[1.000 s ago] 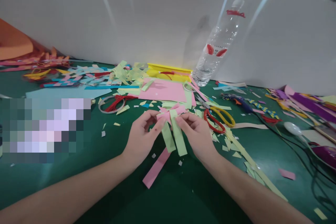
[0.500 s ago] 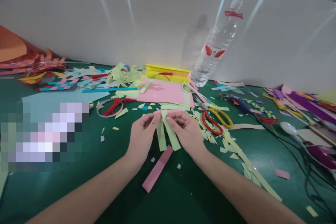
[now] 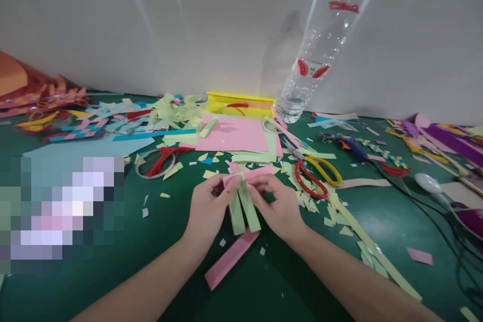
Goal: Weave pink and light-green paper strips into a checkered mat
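Observation:
Near the middle, my left hand (image 3: 210, 205) pinches the left side of a small bundle of folded paper strips. My right hand (image 3: 278, 204) has its fingers closed on the bundle's right side. Two light green strips (image 3: 249, 207) hang down between the hands, spread slightly apart, and cross a pink strip (image 3: 264, 171) at the top. Part of the crossing is covered by my fingertips. Below the hands a loose pink strip (image 3: 230, 260) lies slanted on the green table, its upper end close under the green tips.
Scissors (image 3: 311, 181) with red and yellow handles lie right of my hands. Behind are pink sheets (image 3: 234, 135), a yellow tray (image 3: 219, 105) and a leaning bottle (image 3: 311, 68). A glue gun (image 3: 350, 150) with its cord is at right, paper scraps (image 3: 177, 113) at left.
Both hands and the held strips sit slightly lower in view, and the pink strip's ends show more around the fingers. The view has shifted a little.

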`<state>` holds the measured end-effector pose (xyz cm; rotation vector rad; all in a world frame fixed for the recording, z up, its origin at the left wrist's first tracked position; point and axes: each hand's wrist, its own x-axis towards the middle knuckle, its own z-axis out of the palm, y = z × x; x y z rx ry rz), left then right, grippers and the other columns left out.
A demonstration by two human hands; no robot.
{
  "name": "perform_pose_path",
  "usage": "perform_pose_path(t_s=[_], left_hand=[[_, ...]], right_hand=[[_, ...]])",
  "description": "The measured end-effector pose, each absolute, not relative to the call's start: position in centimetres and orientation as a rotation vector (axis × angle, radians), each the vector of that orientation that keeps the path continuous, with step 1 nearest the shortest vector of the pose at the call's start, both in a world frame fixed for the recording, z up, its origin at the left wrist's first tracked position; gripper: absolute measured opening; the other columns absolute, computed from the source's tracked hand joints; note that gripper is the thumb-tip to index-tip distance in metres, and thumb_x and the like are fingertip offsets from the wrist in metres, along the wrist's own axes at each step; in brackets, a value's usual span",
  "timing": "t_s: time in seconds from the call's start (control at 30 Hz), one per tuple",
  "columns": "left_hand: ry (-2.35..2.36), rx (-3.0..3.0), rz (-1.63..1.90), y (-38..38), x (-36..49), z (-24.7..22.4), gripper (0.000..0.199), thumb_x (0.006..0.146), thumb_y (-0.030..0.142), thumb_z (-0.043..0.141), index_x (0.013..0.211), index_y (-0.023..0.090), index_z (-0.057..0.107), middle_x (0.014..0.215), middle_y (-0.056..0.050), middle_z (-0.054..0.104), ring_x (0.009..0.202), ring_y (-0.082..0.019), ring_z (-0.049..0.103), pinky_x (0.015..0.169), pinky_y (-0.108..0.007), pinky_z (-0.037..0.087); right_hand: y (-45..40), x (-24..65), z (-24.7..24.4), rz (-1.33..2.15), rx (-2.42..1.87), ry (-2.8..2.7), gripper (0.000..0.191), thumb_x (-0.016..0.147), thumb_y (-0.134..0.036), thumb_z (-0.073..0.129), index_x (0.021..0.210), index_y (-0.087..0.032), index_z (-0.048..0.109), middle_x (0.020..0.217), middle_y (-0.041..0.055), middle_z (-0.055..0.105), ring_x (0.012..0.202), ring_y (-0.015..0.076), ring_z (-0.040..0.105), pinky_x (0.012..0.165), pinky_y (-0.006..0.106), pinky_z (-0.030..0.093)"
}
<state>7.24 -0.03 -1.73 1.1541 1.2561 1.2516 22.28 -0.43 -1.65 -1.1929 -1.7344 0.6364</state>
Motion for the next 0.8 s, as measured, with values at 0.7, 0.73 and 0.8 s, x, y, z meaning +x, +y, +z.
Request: perform_pose_path(t_s=[0.7,0.73,0.8], left_hand=[[1.322,1.235,1.21,0.0,6.7,-1.4,0.026,0.082,0.04,0.059,0.068,0.018,0.058,0.064,0.003,0.048,0.059,-0.012,0.043,0.053,-0.021,0.036],[1.328,1.232,1.201,-0.1,6.5,-1.4,0.025,0.081,0.04,0.06,0.07,0.018,0.059,0.066,0.003,0.05,0.06,-0.012,0.045,0.053,-0.021,0.037],[1.344,1.22,1.166,-0.2,6.3,-1.3,0.025,0.081,0.041,0.061,0.072,0.018,0.061,0.067,0.002,0.052,0.061,-0.013,0.046,0.053,-0.021,0.037]], right_hand=[[1.0,23.7,-1.8,0.494,-1.107,-1.757,0.024,0.087,-0.024,0.053,0.11,-0.024,0.052,0.115,0.0087,0.058,0.113,0.0235,0.052,0.097,0.044,0.041],[1.0,23.6,-1.8,0.494,-1.115,-1.749,0.022,0.087,-0.025,0.053,0.109,-0.024,0.053,0.113,0.0084,0.059,0.112,0.0235,0.052,0.097,0.044,0.041],[1.1,23.6,-1.9,0.513,-1.135,-1.738,0.02,0.087,-0.025,0.052,0.107,-0.024,0.055,0.11,0.0083,0.061,0.109,0.0237,0.054,0.096,0.045,0.041]])
